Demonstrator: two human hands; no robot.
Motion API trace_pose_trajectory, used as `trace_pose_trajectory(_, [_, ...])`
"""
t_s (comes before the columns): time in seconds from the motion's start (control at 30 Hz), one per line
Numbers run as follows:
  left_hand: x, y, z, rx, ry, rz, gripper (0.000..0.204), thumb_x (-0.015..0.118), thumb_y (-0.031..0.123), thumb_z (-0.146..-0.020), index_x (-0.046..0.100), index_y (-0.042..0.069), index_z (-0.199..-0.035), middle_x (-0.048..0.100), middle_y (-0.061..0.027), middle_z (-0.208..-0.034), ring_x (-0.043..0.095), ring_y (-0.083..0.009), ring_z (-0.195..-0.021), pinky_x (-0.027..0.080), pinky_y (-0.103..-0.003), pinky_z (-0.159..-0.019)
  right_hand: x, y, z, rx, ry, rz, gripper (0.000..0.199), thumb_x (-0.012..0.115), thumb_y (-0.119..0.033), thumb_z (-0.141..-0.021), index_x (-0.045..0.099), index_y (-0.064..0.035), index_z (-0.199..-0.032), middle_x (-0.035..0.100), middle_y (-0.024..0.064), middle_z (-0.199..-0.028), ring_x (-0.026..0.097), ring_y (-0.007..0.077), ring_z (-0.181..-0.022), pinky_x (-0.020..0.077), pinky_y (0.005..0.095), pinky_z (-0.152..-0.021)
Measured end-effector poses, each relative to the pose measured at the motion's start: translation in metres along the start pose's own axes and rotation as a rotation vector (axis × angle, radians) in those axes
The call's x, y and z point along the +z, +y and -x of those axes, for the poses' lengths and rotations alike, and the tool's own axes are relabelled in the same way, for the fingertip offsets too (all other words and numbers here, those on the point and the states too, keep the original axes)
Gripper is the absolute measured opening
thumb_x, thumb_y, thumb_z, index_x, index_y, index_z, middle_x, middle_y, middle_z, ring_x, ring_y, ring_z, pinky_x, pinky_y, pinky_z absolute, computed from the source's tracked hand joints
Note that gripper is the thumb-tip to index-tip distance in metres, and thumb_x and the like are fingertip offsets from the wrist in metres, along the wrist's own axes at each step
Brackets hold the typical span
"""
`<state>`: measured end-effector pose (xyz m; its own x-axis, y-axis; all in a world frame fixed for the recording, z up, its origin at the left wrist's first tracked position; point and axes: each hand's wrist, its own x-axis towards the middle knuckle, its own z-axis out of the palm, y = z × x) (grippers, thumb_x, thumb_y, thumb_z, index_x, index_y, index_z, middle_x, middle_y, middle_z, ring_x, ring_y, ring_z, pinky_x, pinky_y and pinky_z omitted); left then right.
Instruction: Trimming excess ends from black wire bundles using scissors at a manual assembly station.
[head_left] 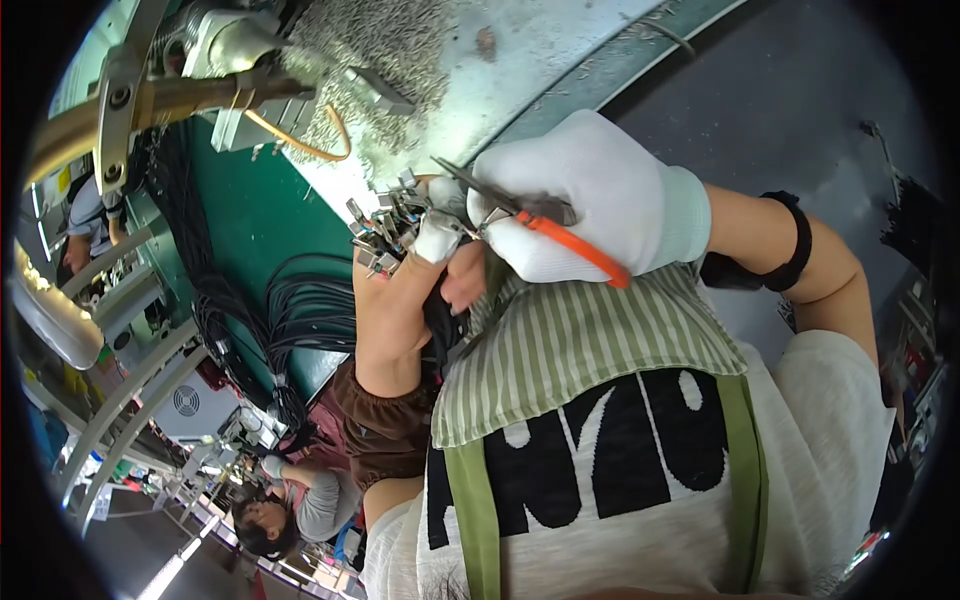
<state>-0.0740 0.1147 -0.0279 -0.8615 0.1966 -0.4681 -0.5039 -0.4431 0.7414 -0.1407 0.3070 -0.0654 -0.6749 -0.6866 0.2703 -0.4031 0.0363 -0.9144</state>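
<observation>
- Around us is a busy workshop, with a co-worker [315, 500] at the near left and a grey floor [760, 110] at the far right; our bench [235, 205] has a green surface at the left.
- At the far side, small metal bits [385, 50] lie in a dense heap, apparently left there because it is out of our way.
- Our left hand [405, 285] is closed round a bunch of metal connectors [385, 225], which we hold beside the bench's near edge. Bunching them probably keeps their ends together and facing the tool.
- Black cables [305, 305] lie gathered at the left, perhaps to keep them clear of our working side.
- Our right hand [580, 190], in a white glove [685, 220], grips orange-handled pliers [580, 252]. Their tip points left, just beside the connectors, likely so both hands can work close together. We cannot tell whether the tip touches one.
- A striped apron [590, 350] covers our front, presumably to protect our clothes.
</observation>
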Motion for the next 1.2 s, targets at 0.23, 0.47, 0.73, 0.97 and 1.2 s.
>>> trace_pose_trajectory(0.23, [0.001, 0.012, 0.010, -0.046, 0.033, -0.020, 0.027, 0.060, 0.001, -0.083, 0.051, -0.004, -0.108, 0.056, -0.0064, -0.070, 0.047, -0.0112, -0.050, 0.037, -0.024, -0.045, -0.008, -0.012, -0.013, -0.041, 0.002, 0.039, 0.010, 0.065, -0.012, -0.076, 0.062, -0.0041, -0.081, 0.056, 0.0078, -0.061, 0.056, 0.0214, -0.051, 0.0435, 0.0289, -0.048])
trace_pose_trajectory(0.47, [0.013, 0.004, 0.000, 0.131, 0.350, -0.281, 0.020, 0.063, -0.001, -0.080, 0.058, -0.003, -0.099, 0.055, -0.0019, -0.066, 0.046, -0.0074, -0.050, 0.035, -0.022, -0.046, -0.008, -0.021, 0.000, -0.100, 0.250, 0.631, 0.015, 0.071, -0.017, -0.073, 0.062, -0.0074, -0.079, 0.056, 0.0042, -0.061, 0.054, 0.0203, -0.049, 0.0414, 0.0293, -0.045])
trace_pose_trajectory(0.73, [0.018, -0.005, -0.008, 0.277, 0.415, -0.601, 0.020, 0.069, 0.001, -0.077, 0.060, -0.001, -0.094, 0.057, 0.0019, -0.072, 0.047, -0.0020, -0.059, 0.036, -0.017, -0.052, -0.009, -0.023, 0.017, 0.088, 0.084, 0.792, 0.016, 0.072, -0.019, -0.070, 0.062, -0.0109, -0.078, 0.050, 0.0013, -0.056, 0.052, 0.0178, -0.048, 0.0390, 0.0293, -0.043])
trace_pose_trajectory(0.97, [0.028, -0.009, -0.011, 0.444, 0.480, -0.740, 0.018, 0.069, -0.002, -0.076, 0.058, 0.000, -0.090, 0.058, 0.0011, -0.078, 0.050, -0.0025, -0.066, 0.040, -0.016, -0.060, -0.007, -0.022, 0.015, 0.015, 0.272, 0.715, 0.014, 0.071, -0.018, -0.071, 0.060, -0.0115, -0.077, 0.048, 0.0014, -0.054, 0.052, 0.0187, -0.046, 0.0396, 0.0300, -0.043])
trace_pose_trajectory(1.2, [0.029, -0.012, -0.011, 0.518, 0.444, -0.757, 0.020, 0.069, -0.003, -0.075, 0.057, 0.000, -0.092, 0.059, 0.0008, -0.077, 0.051, -0.0038, -0.067, 0.042, -0.017, -0.062, 0.002, -0.018, 0.019, 0.005, 0.172, 0.754, 0.013, 0.070, -0.016, -0.073, 0.059, -0.0098, -0.071, 0.048, 0.0043, -0.054, 0.050, 0.0203, -0.044, 0.0399, 0.0313, -0.043])
